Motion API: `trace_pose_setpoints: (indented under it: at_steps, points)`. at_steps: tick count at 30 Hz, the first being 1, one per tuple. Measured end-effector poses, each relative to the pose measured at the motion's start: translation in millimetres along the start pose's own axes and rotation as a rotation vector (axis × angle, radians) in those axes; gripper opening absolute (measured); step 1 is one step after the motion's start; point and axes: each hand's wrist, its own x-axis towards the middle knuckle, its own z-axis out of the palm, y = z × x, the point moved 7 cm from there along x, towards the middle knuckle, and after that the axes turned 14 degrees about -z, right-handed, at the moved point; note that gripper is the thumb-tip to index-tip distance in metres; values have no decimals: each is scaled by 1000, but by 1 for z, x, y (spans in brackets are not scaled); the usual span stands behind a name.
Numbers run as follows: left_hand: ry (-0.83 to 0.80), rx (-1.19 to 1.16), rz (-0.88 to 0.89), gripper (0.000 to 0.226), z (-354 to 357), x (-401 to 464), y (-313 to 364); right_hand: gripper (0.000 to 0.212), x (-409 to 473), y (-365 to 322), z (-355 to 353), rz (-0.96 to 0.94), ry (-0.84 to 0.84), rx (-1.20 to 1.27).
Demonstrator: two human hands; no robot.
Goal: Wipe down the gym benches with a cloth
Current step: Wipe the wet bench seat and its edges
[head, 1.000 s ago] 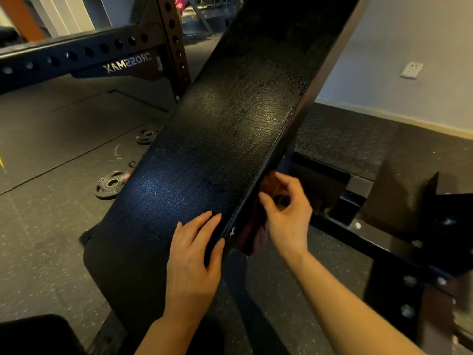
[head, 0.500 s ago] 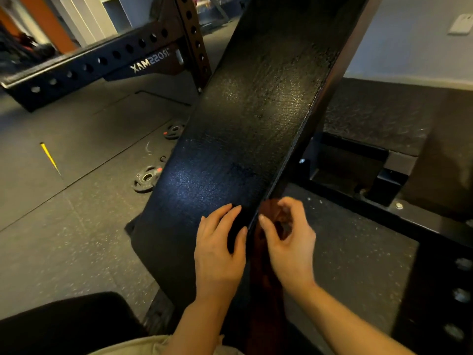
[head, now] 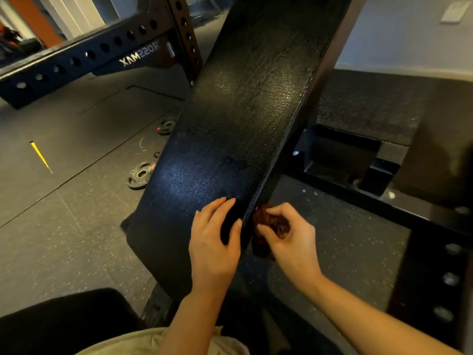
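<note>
**Black bench pad, cloth at its right edge**

Black textured vinyl covers the inclined bench pad point(head: 243, 119), which runs from the lower centre of the head view up toward the top right. A pale sheen sits on the lower-left part of its surface.

Left hand point(head: 213, 242): palm down on the pad near its lower end, fingers straight and slightly spread, thumb lying along the right edge. It holds nothing; it rests flat on the vinyl.

Right hand point(head: 288, 235): just beside the pad's right edge, fingers curled around a bunched cloth point(head: 268, 226). The cloth is dark reddish-brown, its colour hard to judge in the dim light. It touches the pad's side edge, and a fold hangs below the hand. The two hands are near each other, on either side of that edge.

Surroundings: dark speckled rubber floor point(head: 64, 226). Two small weight plates point(head: 139, 175) lie on the floor left of the pad, the farther one partly hidden by it. A black perforated rack beam point(head: 84, 57) with mirrored white lettering crosses the upper left. A short yellow mark point(head: 39, 155) sits on the floor at left. A wall socket plate point(head: 453, 12) shows on the pale wall at upper right. A black steel frame point(head: 384, 196) with bolts runs along the floor at right.
</note>
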Motion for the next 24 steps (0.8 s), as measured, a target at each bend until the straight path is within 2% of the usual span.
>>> trace_pose_setpoints:
  at_steps: [3, 5, 10, 13, 15, 17, 20, 24]
  points:
    - [-5, -1, 9, 36, 0, 0, 2, 23, 20, -6, -12, -40, 146, -21]
    - [-13, -3, 19, 37, 0, 1, 2, 18, 19, -10, -4, -68, 167, -45]
    - [-16, -28, 17, 38, -1, 1, 1, 26, -8, 0, 6, -59, -50, -112]
    - [-28, -27, 1, 37, 0, 1, 1, 26, 7, -7, -9, -96, 93, -101]
    - [-34, -19, -1, 38, 1, 0, 0, 23, 14, -17, -5, -154, 131, -123]
    - [-34, -23, 0, 38, 0, 1, 0, 22, 10, -14, 5, -188, 50, -186]
    - [-36, -15, -6, 39, 0, 0, -1, 28, 1, 1, 5, -117, -92, -212]
    - [-23, -16, 7, 37, 1, 1, 1, 27, 16, -10, -10, -132, 132, -139]
